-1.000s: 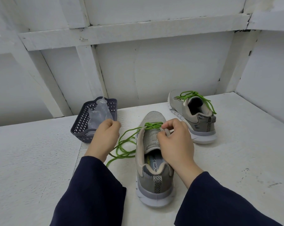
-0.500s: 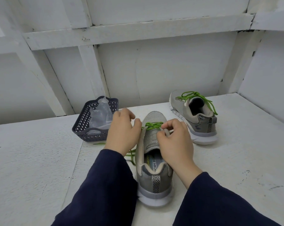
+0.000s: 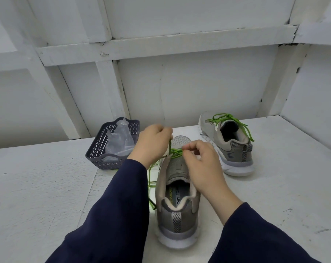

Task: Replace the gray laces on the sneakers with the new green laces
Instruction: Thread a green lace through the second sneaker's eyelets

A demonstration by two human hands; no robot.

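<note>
On the white table [image 3: 37, 186], the far sneaker [image 3: 214, 130] already carries green laces. The near sneaker [image 3: 177, 215], heel toward the person, is laced only at its toe-end eyelets. The left hand [image 3: 151, 145] pinches a strand of the green lace [image 3: 175, 152] and draws it upward, while the right hand [image 3: 202, 164] pinches the crossing. The next move is probably to pull the slack through and thread the next eyelet. Half a second ago the left hand sat lower, at the shoe's side.

Near sneaker [image 3: 177, 188] half-laced green [image 3: 175, 152], far sneaker [image 3: 227, 147] laced
</note>
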